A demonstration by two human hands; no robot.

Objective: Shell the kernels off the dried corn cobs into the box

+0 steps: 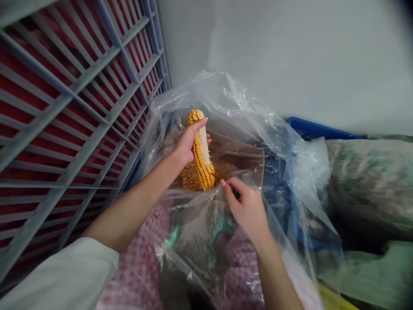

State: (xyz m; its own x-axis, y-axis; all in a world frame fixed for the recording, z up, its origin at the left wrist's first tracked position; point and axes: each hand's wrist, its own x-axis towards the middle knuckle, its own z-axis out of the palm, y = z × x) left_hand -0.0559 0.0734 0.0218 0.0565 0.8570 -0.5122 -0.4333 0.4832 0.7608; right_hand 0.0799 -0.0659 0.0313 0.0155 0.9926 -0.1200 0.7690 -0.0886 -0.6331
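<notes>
My left hand (190, 141) is wrapped round an ear of corn (200, 157), which stands nearly upright. A strip of the cob is stripped to pale white, while yellow kernels cover its left side and lower end. Pinched in my right hand (243, 202) is a thin screwdriver-like tool (237, 194) with a green handle, mostly hidden by the fingers. Its dark shaft reaches the kernels near the ear's lower end. Below the ear, loose corn kernels (191, 178) lie heaped inside a large clear plastic bag (241, 97). A few kernels hang just under the ear.
A grey-blue slatted crate (111, 116) with red contents rises close on the left. Brown cardboard (240, 157) lies within the bag. To the right are a blue basket (322, 128) and a full sack (371, 185). A pale wall (284, 56) stands behind.
</notes>
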